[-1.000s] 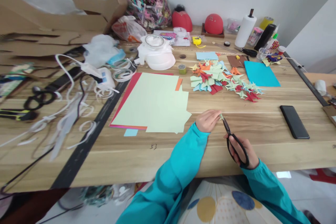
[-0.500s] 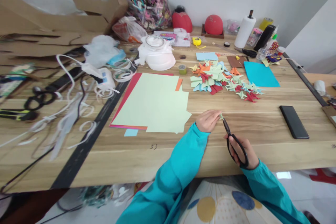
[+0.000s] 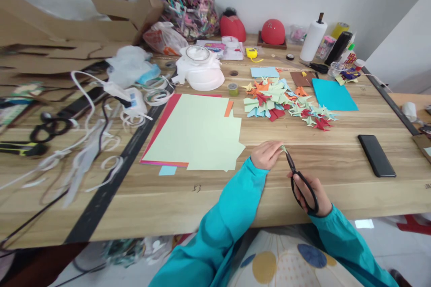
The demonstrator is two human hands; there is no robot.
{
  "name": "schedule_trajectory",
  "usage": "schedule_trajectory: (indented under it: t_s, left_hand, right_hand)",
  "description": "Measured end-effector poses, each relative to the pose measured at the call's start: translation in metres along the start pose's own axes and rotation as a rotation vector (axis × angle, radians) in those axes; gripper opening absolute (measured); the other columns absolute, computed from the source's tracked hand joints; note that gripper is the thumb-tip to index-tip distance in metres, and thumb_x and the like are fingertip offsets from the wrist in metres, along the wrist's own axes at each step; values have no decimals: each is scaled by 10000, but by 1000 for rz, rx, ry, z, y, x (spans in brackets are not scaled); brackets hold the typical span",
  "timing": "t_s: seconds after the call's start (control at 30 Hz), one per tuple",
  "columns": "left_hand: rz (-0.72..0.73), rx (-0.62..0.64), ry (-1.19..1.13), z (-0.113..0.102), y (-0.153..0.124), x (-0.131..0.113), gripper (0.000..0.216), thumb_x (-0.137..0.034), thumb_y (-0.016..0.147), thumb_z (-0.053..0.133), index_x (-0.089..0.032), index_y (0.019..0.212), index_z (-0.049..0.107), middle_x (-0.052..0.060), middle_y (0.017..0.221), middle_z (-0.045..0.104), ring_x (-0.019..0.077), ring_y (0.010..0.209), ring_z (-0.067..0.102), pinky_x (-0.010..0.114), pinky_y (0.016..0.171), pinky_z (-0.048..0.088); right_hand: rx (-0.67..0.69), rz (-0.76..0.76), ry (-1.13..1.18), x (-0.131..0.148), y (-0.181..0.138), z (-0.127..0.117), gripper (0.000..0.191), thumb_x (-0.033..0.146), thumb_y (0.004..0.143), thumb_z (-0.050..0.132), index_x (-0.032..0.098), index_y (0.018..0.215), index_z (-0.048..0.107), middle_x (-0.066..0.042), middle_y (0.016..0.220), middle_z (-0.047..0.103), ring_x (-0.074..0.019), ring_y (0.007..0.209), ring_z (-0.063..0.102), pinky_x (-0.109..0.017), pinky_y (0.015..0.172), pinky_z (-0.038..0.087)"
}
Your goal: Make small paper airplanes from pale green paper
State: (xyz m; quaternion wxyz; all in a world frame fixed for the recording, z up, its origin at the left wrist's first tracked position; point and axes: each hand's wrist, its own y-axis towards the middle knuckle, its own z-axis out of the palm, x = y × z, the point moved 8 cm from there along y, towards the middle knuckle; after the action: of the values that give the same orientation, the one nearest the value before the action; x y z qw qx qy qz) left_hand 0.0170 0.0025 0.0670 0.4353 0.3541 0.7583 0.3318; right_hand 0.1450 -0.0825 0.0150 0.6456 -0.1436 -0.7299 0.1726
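Observation:
My left hand is closed in a pinch on a small pale green folded paper piece just above the wooden table. My right hand grips black scissors by their handles, and the blade tips meet the paper piece. Both arms wear teal sleeves. A stack of pale green and red paper sheets lies to the left of my hands. A pile of several small folded paper shapes in green, red, orange and blue sits beyond them.
A black phone lies at the right. A blue sheet, paper towel roll and bottles stand at the back right. Cardboard, white strips, black scissors and a white container crowd the left and back.

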Motion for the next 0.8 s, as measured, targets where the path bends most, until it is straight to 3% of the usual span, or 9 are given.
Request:
schedule_trajectory:
  t_s: [0.33, 0.6, 0.8]
  left_hand:
    - [-188, -17, -107, 5, -2, 12, 244, -208, 774, 618, -144, 1010, 622, 75, 844, 700, 136, 733, 654, 256, 691, 558]
    - [-193, -9, -127, 5, -3, 18, 191, -198, 779, 612, -163, 963, 649, 66, 826, 702, 126, 717, 650, 244, 676, 556]
    - [-165, -36, -74, 1, -2, 22, 171, -199, 776, 614, -164, 938, 656, 69, 819, 701, 137, 721, 647, 257, 677, 559]
  right_hand:
    - [11, 1, 109, 3, 0, -5, 599, 621, 763, 473, 118, 1086, 515, 89, 436, 411, -42, 237, 318, -142, 212, 218]
    - [185, 19, 236, -7, 0, 0, 620, 632, 763, 475, 122, 1116, 478, 42, 497, 527, -29, 237, 296, -149, 232, 218]
    - [276, 129, 341, -27, 1, 6, 746, 746, 712, 372, 153, 1156, 452, -37, 605, 652, -56, 245, 319, -185, 238, 245]
